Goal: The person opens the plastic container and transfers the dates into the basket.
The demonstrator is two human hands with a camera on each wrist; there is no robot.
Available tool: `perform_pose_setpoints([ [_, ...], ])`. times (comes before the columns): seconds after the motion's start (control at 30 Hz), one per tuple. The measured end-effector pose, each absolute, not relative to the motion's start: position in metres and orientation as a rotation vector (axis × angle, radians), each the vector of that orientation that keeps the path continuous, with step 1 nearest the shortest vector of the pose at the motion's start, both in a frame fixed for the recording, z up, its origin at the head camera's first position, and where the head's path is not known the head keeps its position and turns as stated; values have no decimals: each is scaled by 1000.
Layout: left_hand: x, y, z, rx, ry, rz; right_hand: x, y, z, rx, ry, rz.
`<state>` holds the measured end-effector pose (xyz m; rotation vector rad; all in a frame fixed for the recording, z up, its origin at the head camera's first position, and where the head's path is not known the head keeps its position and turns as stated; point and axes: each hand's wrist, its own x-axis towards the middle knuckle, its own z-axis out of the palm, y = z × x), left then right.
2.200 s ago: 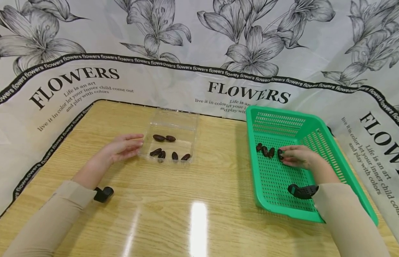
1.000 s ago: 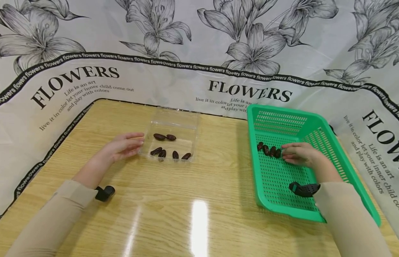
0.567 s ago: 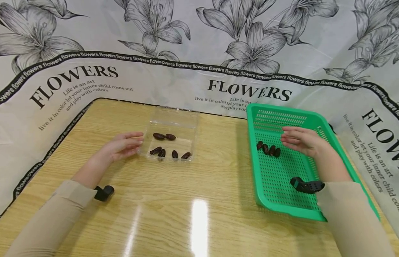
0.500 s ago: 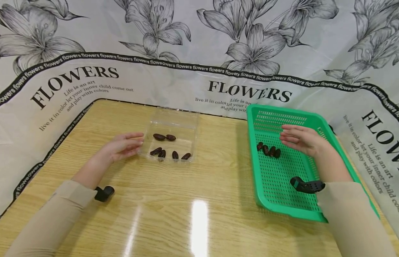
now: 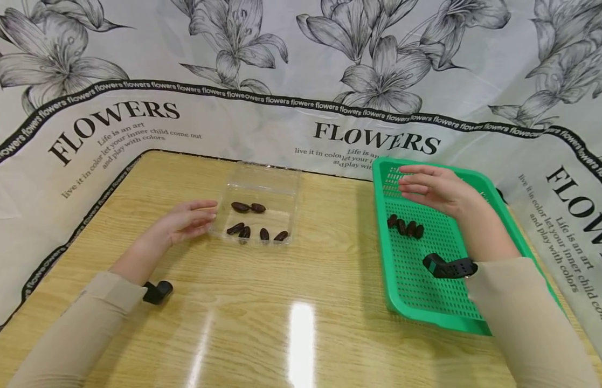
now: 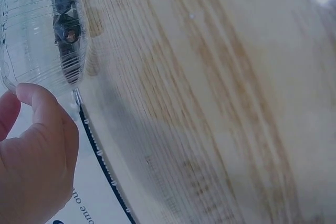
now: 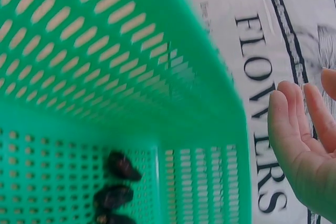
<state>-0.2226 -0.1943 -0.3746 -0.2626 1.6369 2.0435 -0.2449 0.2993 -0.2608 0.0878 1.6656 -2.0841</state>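
My left hand (image 5: pixel 189 222) holds the left edge of a clear plastic box (image 5: pixel 276 186) on the table; in the left wrist view its thumb and a finger (image 6: pixel 39 100) pinch the rim corner. Several dark brown, shiny dates (image 5: pixel 240 207) lie in that box. At the right stands a green plastic basket (image 5: pixel 427 320) with a short row of dates (image 5: pixel 401 227) on its floor near the left wall. Above the basket's far part, my right hand (image 5: pixel 436 188) hovers with fingers extended. It holds nothing and is apart from the dates.
A wooden table (image 5: pixel 262 302) lies under both containers, with bare wood between them. Behind it hangs a white flower-printed cloth (image 5: pixel 262 129). A black strap with a device (image 5: pixel 448 267) is on the right wrist, and another black device (image 5: pixel 157 292) is at the left wrist.
My right hand set a date down at the end of the row in the basket, let go, then rose and moved left. My left hand and the box stayed put.
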Motion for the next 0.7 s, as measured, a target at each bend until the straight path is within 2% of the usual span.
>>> perform_pose_setpoints([
  [0.37,-222,-198,-376,-257,1630,2053,-255,249,-263,22,1786,-1966],
  [0.7,-224,-195,-377,-260,1664,2031,-267,189,-271,-77,2057,-1627],
])
